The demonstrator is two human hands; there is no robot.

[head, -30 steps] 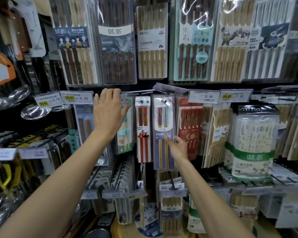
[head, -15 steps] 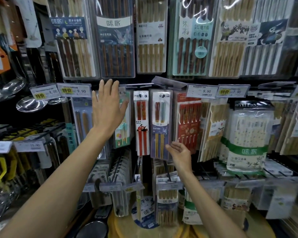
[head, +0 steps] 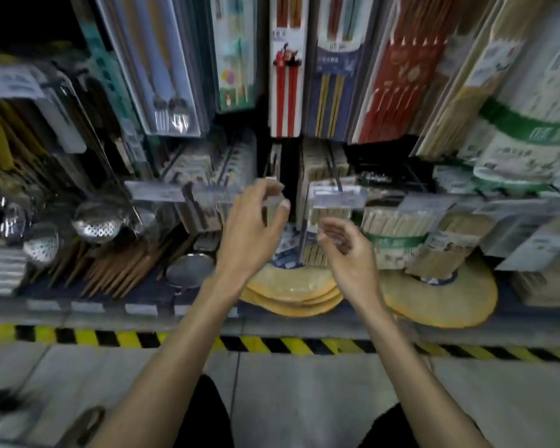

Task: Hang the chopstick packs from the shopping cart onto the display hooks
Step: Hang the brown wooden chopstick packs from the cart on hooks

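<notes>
Both bare forearms are stretching forward from the lower edge of the view. The left hand (head: 251,231) is showing its back, fingers bent, thumb and forefinger drawn close together; blur is hiding whether they are pinching anything. The right hand (head: 349,257), just beside it and slightly lower, is hanging with fingers loosely curled.

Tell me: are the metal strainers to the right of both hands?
No, the metal strainers lie to the left of both the left hand and the right hand.
</notes>
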